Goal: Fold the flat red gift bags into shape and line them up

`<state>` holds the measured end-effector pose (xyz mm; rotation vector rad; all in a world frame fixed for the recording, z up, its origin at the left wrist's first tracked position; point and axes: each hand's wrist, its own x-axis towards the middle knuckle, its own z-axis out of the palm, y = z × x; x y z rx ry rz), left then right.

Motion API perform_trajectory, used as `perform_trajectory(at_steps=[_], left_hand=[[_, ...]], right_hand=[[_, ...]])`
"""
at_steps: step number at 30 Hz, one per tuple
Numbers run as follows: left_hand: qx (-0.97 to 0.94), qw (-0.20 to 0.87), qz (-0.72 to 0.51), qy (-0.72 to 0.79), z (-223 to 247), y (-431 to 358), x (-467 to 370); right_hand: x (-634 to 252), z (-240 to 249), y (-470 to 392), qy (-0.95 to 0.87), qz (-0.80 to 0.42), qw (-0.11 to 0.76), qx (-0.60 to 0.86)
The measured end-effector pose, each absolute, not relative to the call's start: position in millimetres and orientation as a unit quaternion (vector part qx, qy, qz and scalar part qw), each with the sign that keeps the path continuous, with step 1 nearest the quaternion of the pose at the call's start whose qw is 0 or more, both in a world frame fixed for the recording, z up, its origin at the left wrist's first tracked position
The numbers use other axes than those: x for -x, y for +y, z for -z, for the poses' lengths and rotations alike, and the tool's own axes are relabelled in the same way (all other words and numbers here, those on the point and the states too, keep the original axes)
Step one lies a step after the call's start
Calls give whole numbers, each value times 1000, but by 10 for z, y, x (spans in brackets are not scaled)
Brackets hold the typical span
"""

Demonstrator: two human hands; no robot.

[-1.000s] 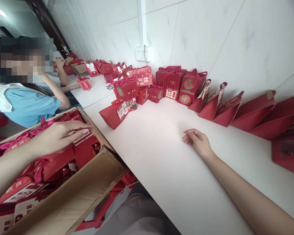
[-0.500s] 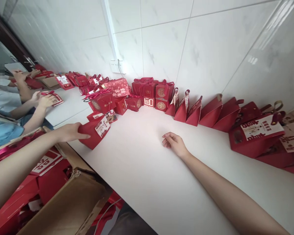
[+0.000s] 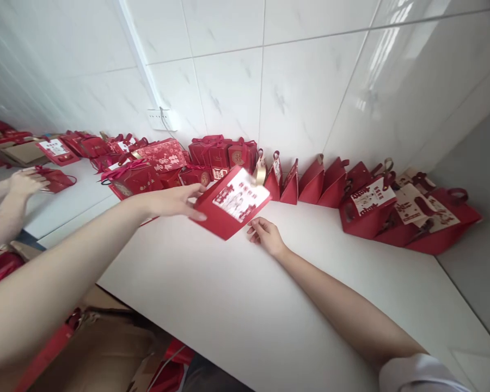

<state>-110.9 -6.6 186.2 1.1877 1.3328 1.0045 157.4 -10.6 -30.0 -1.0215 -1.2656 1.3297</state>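
- the left hand (image 3: 173,201) has carried a red folded-paper gift box with a white printed label (image 3: 237,201) from over the table's left edge to over its middle, bringing it within the right hand's (image 3: 266,235) reach.
- left thumb and fingers pinch its left end; the right hand, loosely curled, holds nothing, just beside its lower corner.
- smooth white table (image 3: 228,305), red tent-shaped paper boxes (image 3: 312,182) lined along a glossy marbled-tile wall (image 3: 224,27).
- brown cardboard carton (image 3: 98,348), lower left.
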Motion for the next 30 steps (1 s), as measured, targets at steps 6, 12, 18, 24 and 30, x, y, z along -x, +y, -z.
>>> perform_trajectory(at_steps=[6,12,18,24,30], left_hand=[[-633,577,-205,475,-1302,524,505],[-552,654,-327,402,-386,488,377],[-539,584,-455,403,59,376,169],[-567,516,-491,413,119,350,40],[-603,449,-479,454,140,350,94]], right_hand=[[-1626,274,-75,-492,-505,552,445],[-1739,245,-7,-523,-447,596,414],[-1722,264,60,-514,-447,614,399],[-1716,253,69,-539,-415,615,400],[-1740,238,111,-534,-431,619,381]])
